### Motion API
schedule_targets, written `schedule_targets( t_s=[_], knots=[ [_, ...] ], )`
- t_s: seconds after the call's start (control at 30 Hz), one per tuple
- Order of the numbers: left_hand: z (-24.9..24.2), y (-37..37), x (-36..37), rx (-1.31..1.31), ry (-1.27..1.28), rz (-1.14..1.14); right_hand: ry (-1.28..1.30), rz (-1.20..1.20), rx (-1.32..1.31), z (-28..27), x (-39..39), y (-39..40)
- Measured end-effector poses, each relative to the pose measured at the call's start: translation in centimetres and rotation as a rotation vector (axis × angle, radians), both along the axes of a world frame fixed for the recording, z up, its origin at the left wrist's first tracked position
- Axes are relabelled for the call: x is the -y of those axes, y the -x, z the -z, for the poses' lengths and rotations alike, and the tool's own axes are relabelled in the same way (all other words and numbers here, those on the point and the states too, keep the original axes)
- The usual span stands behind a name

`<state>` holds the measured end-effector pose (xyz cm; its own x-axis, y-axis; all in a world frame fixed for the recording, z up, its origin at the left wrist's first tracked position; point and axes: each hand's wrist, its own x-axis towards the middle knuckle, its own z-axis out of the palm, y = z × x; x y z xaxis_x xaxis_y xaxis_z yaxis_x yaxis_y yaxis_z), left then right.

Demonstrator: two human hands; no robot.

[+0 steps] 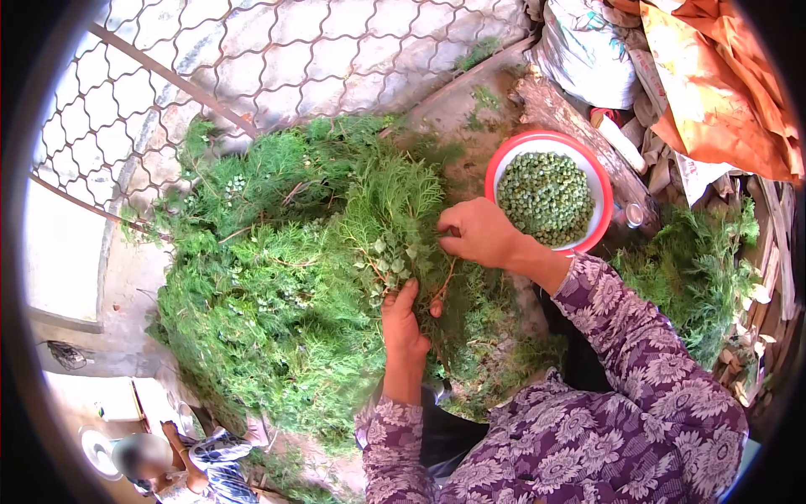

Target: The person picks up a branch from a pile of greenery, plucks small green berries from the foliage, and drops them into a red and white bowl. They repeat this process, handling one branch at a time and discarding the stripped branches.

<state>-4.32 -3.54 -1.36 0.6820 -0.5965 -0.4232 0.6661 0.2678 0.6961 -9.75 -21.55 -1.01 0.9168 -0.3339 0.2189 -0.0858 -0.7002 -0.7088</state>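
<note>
My left hand point(405, 332) is closed around the stem of a feathery green conifer branch point(393, 197), with pale green seed cones point(390, 259) clustered just above the thumb. To the right of that branch, my right hand point(480, 233) is pinched, its fingertips close to the foliage; whatever lies between them is too small to make out. A red-rimmed white basin point(546, 136) stands beyond the right wrist. Many small round green cones point(546, 197) lie inside it.
A large heap of cut branches point(260, 311) spreads to the left, against a wire mesh point(294, 63). More greenery point(693, 273), a log point(571, 126), a white sack point(583, 55) and orange cloth point(726, 84) are on the right. Another person point(206, 462) sits at lower left.
</note>
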Motion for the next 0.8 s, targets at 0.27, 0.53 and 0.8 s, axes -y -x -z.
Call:
schedule_targets(
  t_s=[0.27,0.53,0.8],
  knots=[
    [-0.1,0.0,0.1,0.047,-0.013,0.015,-0.433,0.043,0.201,-2.7,0.4,0.7],
    [0.4,-0.1,0.4,0.115,-0.059,-0.015,-0.274,-0.155,-0.076,-2.2,-0.8,0.8],
    [1.0,0.0,0.4,0.218,-0.04,-0.001,-0.4,-0.092,0.019,-0.7,-1.7,0.6]
  ],
)
